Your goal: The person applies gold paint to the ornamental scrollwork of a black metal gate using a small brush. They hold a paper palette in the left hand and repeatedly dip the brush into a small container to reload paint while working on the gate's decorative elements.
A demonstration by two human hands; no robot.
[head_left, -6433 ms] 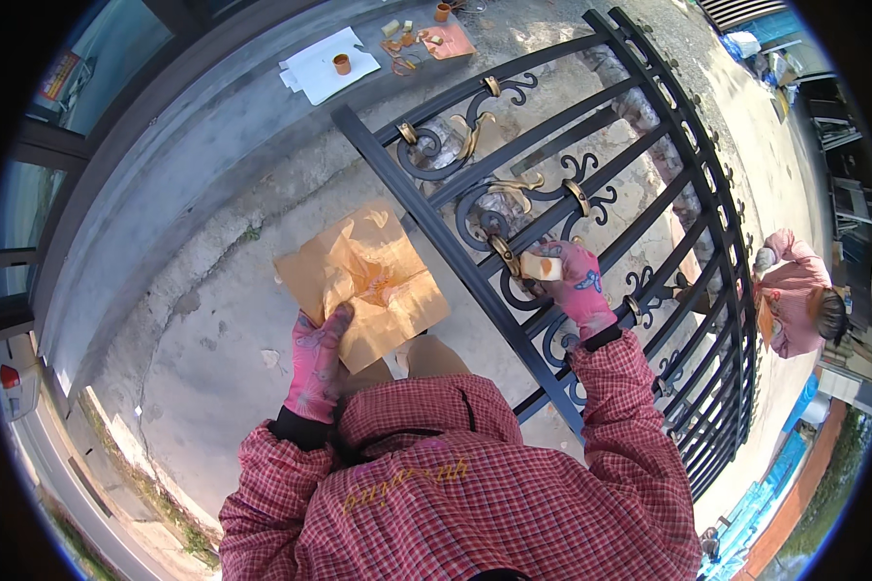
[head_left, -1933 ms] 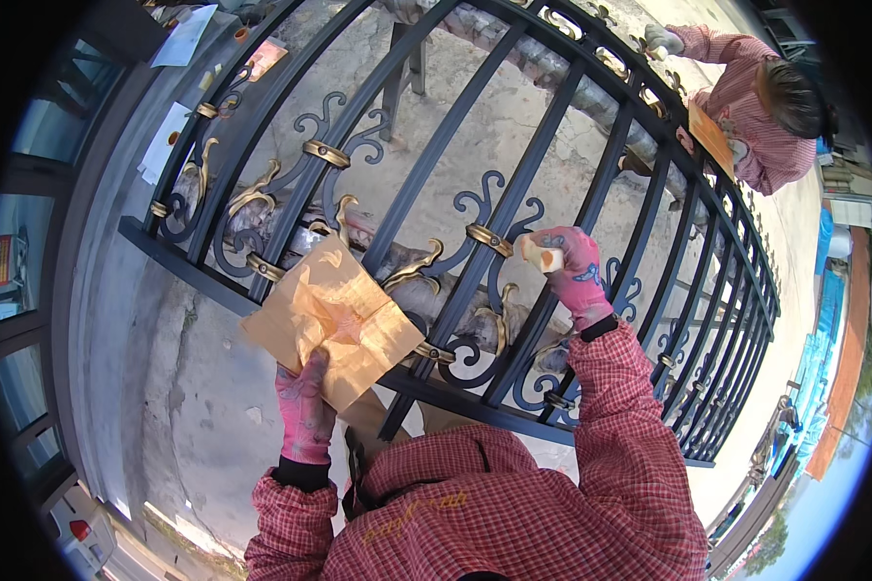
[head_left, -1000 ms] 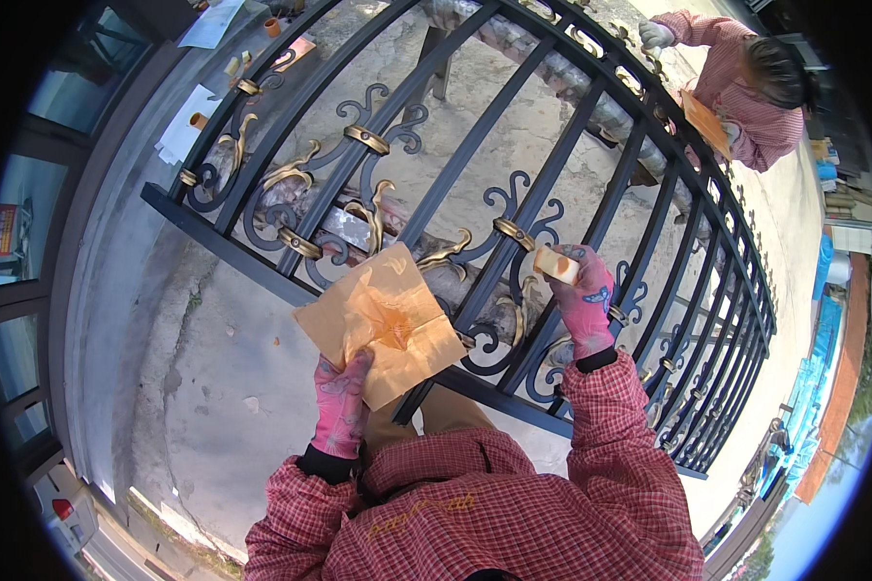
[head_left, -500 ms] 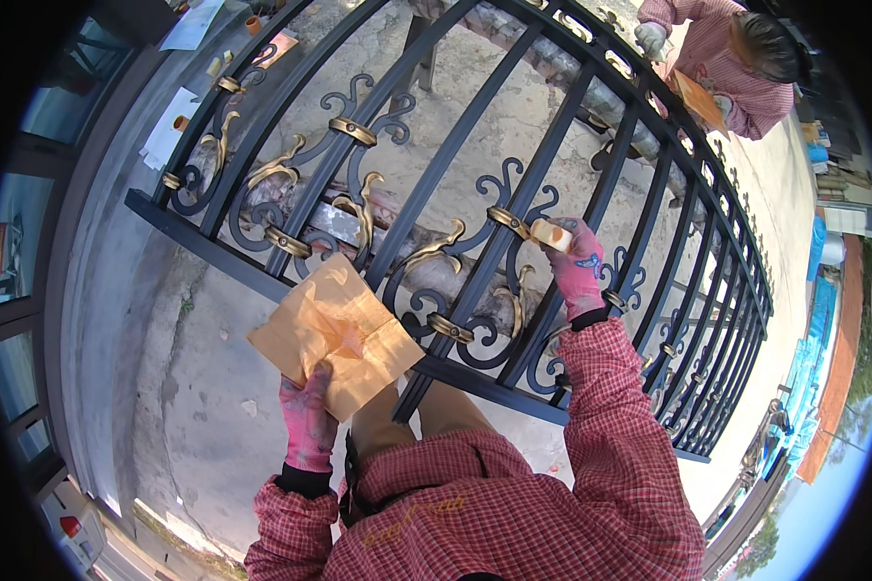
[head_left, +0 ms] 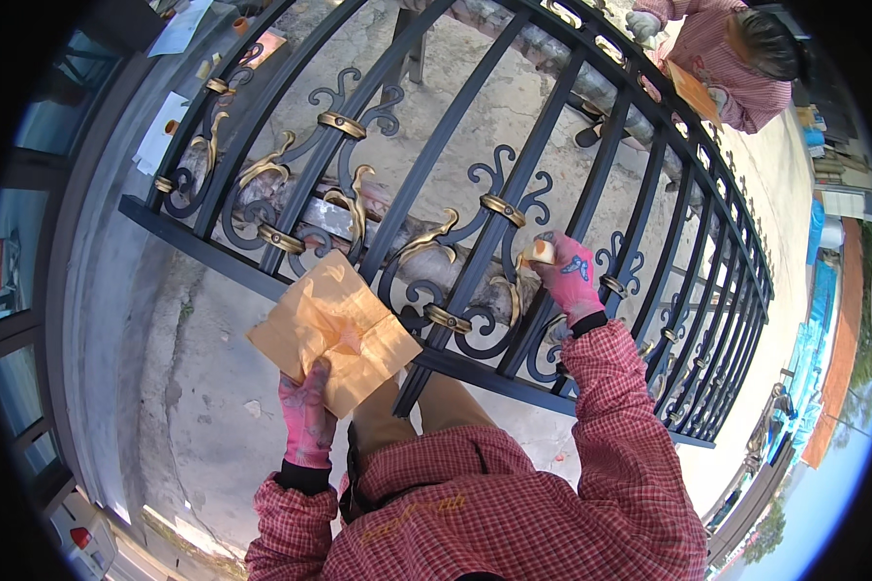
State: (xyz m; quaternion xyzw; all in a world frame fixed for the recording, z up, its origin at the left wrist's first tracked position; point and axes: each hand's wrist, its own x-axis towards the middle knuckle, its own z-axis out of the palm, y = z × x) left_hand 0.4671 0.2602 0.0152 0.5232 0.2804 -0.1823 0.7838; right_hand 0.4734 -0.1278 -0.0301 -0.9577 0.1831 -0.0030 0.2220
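My left hand (head_left: 307, 418), in a pink glove, pinches the lower edge of a creased brown paper sheet (head_left: 305, 308) with an orange-gold smear in its middle. In my right hand (head_left: 574, 279), also pink-gloved, is a small cream sponge-like block (head_left: 539, 253). The block is at the upper tip of a gold-coloured leaf (head_left: 514, 290) on a black metal railing (head_left: 436, 155); I cannot tell whether they touch. A gold collar (head_left: 502, 209) on the bar is just above and left of my right hand. Other scrolls carry similar gold leaves.
Across the railing at the upper right, a co-worker in a checked jacket (head_left: 717, 58) holds a brown sheet (head_left: 694, 95). White papers (head_left: 158, 136) and small orange cups (head_left: 171, 127) lie at the upper left. Below is cracked concrete (head_left: 213, 387).
My right hand has moved slightly down with the block, from beside the gold collar to the leaf tip below it. My left hand keeps the sheet in nearly the same place.
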